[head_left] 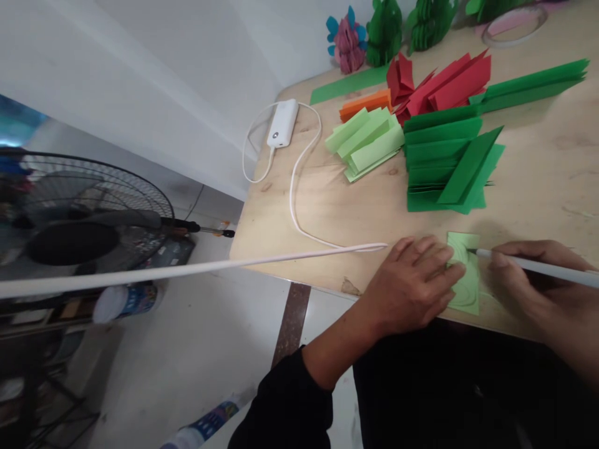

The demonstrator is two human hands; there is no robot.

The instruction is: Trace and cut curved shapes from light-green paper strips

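My left hand (412,284) lies flat, fingers together, pressing down a small light green paper piece (468,287) near the front edge of the wooden table (327,206). My right hand (538,280) is closed around a white pencil (538,267), whose tip touches the top of that paper, where curved lines are drawn.
Folded stacks of dark green (444,162), light green (367,140), red (444,81) and orange (365,103) paper lie further back. Finished paper trees (386,31) stand at the far edge. A white power bank (283,123) with cable lies left. A floor fan (79,231) stands beside the table.
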